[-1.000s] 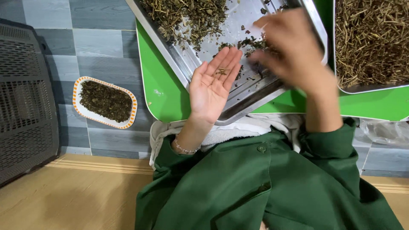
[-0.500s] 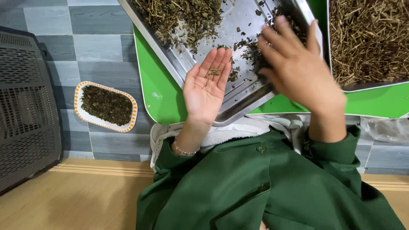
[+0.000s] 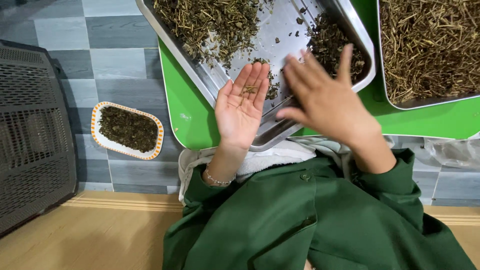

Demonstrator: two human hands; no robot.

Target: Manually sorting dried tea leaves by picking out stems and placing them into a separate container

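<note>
Over metal tray (image 3: 210,82), thin brown stems (image 3: 248,90) on left palm (image 3: 240,112).

A few short, thin, brownish-yellow stems (image 3: 248,90) lie on the fingers of the open left hand (image 3: 240,111), which is turned palm up over the near edge of the steel tray (image 3: 202,80). The tray is shallow, shiny and rectangular, and it sits askew on the green surface (image 3: 187,112). In the tray, a heap of mixed dry herb (image 3: 210,22) fills the far left part, and dark crumbled leaves (image 3: 332,45) lie in its right corner.
</note>
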